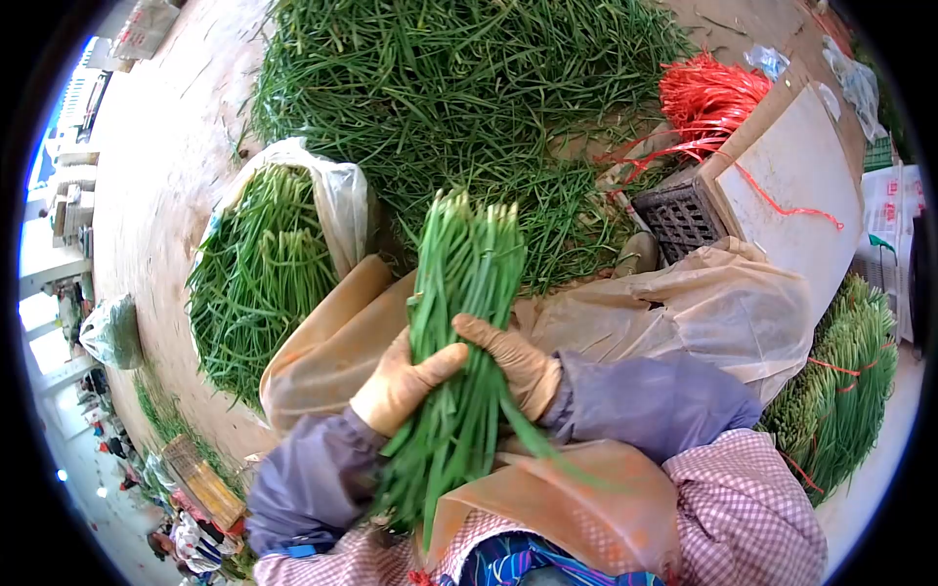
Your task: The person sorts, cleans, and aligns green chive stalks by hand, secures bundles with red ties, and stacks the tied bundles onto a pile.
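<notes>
A thick bunch of long green stalks (469, 269), pale cut ends up, stands over my lap. My left hand (405, 383), in a tan glove, is wrapped round its left side with the thumb across the front. My right hand (510, 363), gloved as well, grips the right side slightly higher. The leafy ends hang down against the apron (567, 498), and a few leaves stick out to the lower right. Parts of both hands' fingers are hidden behind the stalks.
A large heap of loose green stalks (449, 78) lies ahead. An open plastic bag of stalks (264, 273) stands at left. Red ties (713, 93) and a white board (796, 186) rest by a dark crate (674, 220) at right. Tied bunches (840, 391) are at far right.
</notes>
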